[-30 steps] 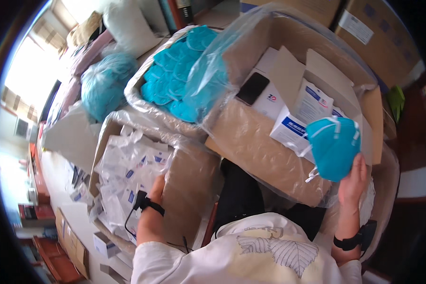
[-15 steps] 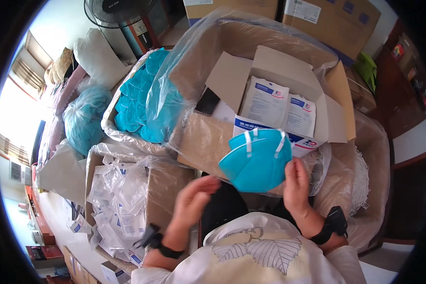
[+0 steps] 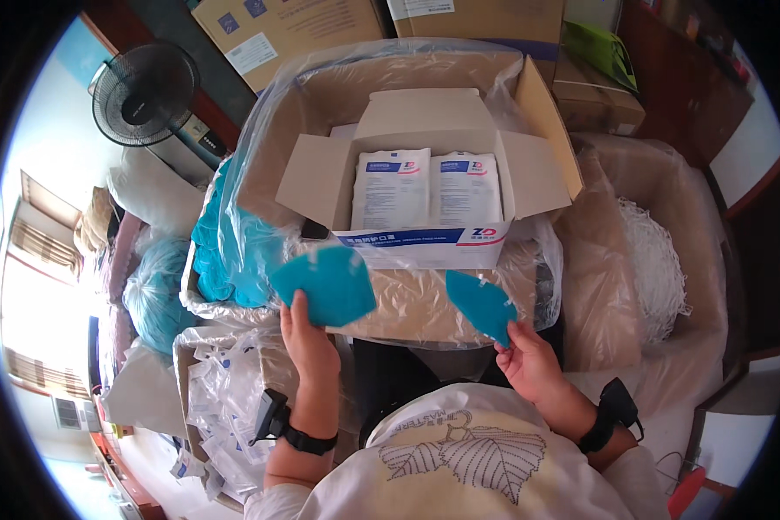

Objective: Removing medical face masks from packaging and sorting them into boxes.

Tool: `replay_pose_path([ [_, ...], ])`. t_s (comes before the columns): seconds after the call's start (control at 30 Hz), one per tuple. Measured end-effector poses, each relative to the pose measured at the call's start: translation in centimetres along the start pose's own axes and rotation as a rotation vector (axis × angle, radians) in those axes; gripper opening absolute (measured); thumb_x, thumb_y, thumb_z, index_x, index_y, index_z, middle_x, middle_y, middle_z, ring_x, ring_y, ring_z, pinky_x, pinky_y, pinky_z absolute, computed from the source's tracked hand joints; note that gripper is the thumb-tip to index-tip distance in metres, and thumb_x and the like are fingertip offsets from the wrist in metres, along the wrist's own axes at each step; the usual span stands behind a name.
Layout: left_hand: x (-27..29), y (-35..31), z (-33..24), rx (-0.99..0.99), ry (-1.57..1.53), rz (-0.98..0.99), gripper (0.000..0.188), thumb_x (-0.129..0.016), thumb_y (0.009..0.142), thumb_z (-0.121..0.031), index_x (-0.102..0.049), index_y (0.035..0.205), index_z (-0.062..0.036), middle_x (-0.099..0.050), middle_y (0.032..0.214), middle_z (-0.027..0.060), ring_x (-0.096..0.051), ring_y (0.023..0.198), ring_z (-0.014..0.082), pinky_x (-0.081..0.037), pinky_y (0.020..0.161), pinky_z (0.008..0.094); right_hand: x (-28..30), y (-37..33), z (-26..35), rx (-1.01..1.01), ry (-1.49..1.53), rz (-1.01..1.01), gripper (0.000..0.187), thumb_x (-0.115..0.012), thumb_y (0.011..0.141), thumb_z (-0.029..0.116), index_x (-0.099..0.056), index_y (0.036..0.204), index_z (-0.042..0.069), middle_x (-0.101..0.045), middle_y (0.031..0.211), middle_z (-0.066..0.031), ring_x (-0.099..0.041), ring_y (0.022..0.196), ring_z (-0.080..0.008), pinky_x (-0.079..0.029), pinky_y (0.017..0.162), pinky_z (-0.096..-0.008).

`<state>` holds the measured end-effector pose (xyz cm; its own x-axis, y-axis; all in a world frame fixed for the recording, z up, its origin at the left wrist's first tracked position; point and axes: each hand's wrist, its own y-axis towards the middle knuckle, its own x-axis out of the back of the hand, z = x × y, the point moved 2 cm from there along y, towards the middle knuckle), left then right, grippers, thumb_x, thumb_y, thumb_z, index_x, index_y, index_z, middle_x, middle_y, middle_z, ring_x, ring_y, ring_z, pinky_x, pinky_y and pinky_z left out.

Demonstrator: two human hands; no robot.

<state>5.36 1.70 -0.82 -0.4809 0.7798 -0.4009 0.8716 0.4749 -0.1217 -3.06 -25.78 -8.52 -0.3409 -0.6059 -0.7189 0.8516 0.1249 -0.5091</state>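
My left hand grips a teal face mask by its lower left edge; white strap ends show along its top. I cannot tell whether several masks lie together there. In my right hand, a second teal mask is pinched at its lower corner, tilted and seen narrow. The two masks are apart, in front of an open white box. White printed packets stand inside that box.
A large plastic-lined carton surrounds the white box. Teal masks fill a container at left, above a carton of clear packets. White elastic strands lie in a lined carton at right. A fan stands far left.
The teal masks, held together in my right hand before, are now split between both hands. My left hand has moved up and left with its share. The view has turned right.
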Motion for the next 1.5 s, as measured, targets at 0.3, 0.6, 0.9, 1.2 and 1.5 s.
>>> replay_pose_path([
  [0.3,-2.2,-6.0,3.3,0.344,0.213,0.336,0.031,-0.046,0.093,-0.026,-0.050,0.112,-0.0020,-0.058,0.099,0.0028,-0.055,0.084,0.0092,-0.045,0.070,0.0215,-4.2,-1.5,0.8,-0.051,-0.314,0.156,0.024,-0.054,0.089,0.019,-0.044,0.106,0.006,-0.058,0.095,-0.0045,-0.060,0.077,-0.0103,-0.047,0.057,-0.0184],
  [0.6,-3.3,-7.4,4.8,0.308,0.238,0.459,0.034,-0.052,0.090,-0.025,-0.048,0.115,-0.0026,-0.058,0.101,0.0050,-0.055,0.090,0.0109,-0.045,0.077,0.0236,-4.1,-1.0,-1.0,0.027,-0.655,0.257,0.025,-0.057,0.086,0.015,-0.044,0.103,0.002,-0.059,0.090,-0.0060,-0.059,0.076,-0.0119,-0.049,0.061,-0.0244],
  [0.9,-3.5,-4.6,1.2,0.236,0.690,0.834,0.030,-0.056,0.088,-0.023,-0.053,0.109,-0.0019,-0.059,0.090,0.0013,-0.052,0.082,0.0064,-0.044,0.073,0.0222,-6.9,0.4,5.9,1.064,-1.261,0.309,0.025,-0.062,0.081,0.016,-0.051,0.097,0.001,-0.060,0.089,-0.0115,-0.059,0.083,-0.0292,-0.046,0.077,-0.0368],
  [1.2,-5.3,-2.6,-0.8,-0.088,0.965,0.943,0.035,-0.055,0.087,-0.023,-0.050,0.114,-0.0015,-0.061,0.097,0.0098,-0.057,0.090,0.0203,-0.045,0.077,0.0306,-9.4,2.6,3.2,0.649,-1.428,0.551,0.025,-0.045,0.090,0.025,-0.045,0.083,0.001,-0.055,0.070,-0.0217,-0.054,0.069,-0.0408,-0.041,0.059,-0.0459],
  [1.5,-8.0,-2.0,1.0,-0.149,1.230,0.806,0.027,-0.049,0.089,-0.029,-0.055,0.092,-0.0031,-0.061,0.083,0.0188,-0.059,0.080,0.0328,-0.045,0.068,0.0367,-10.0,3.1,0.5,0.430,-1.168,0.583,0.023,-0.044,0.092,0.022,-0.046,0.095,0.000,-0.058,0.077,-0.0151,-0.056,0.067,-0.0288,-0.044,0.061,-0.0376],
])
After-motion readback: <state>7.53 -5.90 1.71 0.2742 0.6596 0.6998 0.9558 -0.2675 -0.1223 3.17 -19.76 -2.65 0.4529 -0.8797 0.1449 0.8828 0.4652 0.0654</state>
